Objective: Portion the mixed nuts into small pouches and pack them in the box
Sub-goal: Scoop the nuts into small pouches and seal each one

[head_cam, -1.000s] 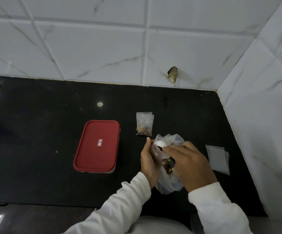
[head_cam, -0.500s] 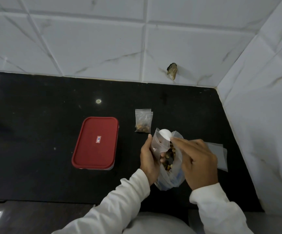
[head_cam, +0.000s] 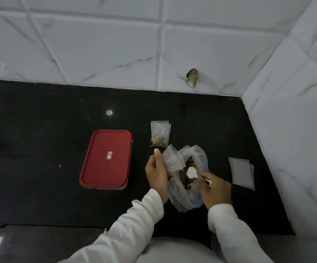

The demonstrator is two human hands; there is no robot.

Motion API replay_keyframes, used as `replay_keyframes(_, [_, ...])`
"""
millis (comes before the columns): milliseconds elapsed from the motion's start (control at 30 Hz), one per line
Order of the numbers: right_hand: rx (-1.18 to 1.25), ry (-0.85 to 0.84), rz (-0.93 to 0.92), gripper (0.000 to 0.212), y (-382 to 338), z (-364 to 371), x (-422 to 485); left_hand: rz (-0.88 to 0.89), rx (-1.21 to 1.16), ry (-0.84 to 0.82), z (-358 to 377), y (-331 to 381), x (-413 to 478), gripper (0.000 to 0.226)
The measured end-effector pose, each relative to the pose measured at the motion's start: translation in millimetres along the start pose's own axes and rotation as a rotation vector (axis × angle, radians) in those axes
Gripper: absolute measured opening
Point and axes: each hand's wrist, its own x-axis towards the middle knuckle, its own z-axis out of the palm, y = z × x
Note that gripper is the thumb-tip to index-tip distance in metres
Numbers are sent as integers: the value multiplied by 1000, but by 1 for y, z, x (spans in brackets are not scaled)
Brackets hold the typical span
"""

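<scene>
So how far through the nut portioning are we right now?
Early. Done: filled pouches lie on the counter, at least one, possibly two stacked. In hand: the left hand holds a small pouch open while the right hand dips a white spoon into the nut bag. Left: empty pouches wait; the red-lidded box is closed, nothing visibly packed.

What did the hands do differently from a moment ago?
The right hand drew back toward the person and dipped the white spoon down into the big nut bag. The left hand kept holding the small pouch open. The red box, filled pouches and empty pouches stayed put.
</scene>
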Motion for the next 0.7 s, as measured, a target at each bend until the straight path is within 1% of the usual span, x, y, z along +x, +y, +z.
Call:
replay_keyframes(100, [-69,-42,-11,16,1,5,6,-37,-19,-3,-2,0,1,45])
replay_keyframes(167, [-144,-80,-35,17,-1,5,10,-30,-17,-5,-3,0,4,41])
replay_keyframes(200, [-192,-73,-63,18,-3,4,10,-18,-10,-8,-3,1,5,39])
replay_keyframes(267, [-238,28,-180,22,-10,0,8,-4,9,-15,-4,2,5,32])
replay_keyframes(300, [-189,75,-239,26,-16,-2,5,-4,23,-19,-4,4,3,29])
replay_keyframes(333, [-103,76,-272,32,-24,-4,2,4,40,-21,-5,5,2,27])
replay_keyframes(400, [31,-19,-285,41,-43,-6,0,18,69,-50,-7,6,-1,27])
replay_keyframes(433, [42,-62,-274,41,-50,-4,0,21,75,-67,-7,7,-3,27])
replay_keyframes(500, [-1,-89,-266,35,-59,1,3,30,84,-76,-9,10,-5,25])
replay_keyframes(567, [-2,-76,-265,18,-66,2,5,41,91,-69,-13,16,-7,25])
replay_keyframes(633, [95,-52,-256,8,-72,-1,6,53,120,-105,-18,27,-8,28])
replay_keyframes(700, [237,-20,-263,6,-80,-8,7,89,191,-200,-27,41,-9,29])
